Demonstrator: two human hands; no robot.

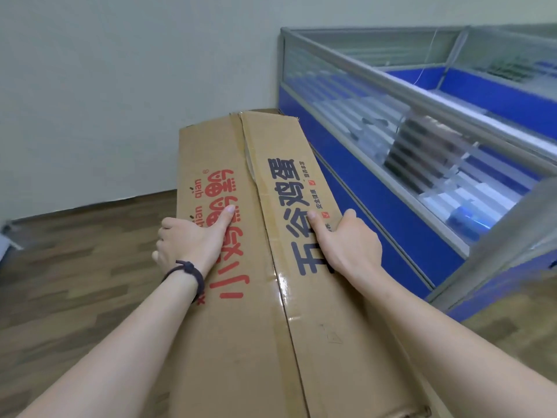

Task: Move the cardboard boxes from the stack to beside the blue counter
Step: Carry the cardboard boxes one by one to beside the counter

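Head view shows me holding 1 long cardboard box (265, 251) in both hands, carried lengthwise out ahead of me. My left hand (190, 245) wraps the box's left edge, thumb flat on the red print, fingers curled under and out of sight. My right hand (346, 245) does the same on the right edge, thumb on the black lettering. Each grip is clamped on the box. Just right of my right grip runs the blue counter (376, 212) with its glass top; beyond the box's far end I see a sliver of another brown box (265, 110) against the wall.

I judge this as the carry, close to set-down beside the counter. My worry is the top seam: between my 2 grips the tape looks torn and the flaps gape, so squeezing inward could buckle the lid. Both grips sit at mid-length, so the far end could dip or swing right and knock the counter's glass.
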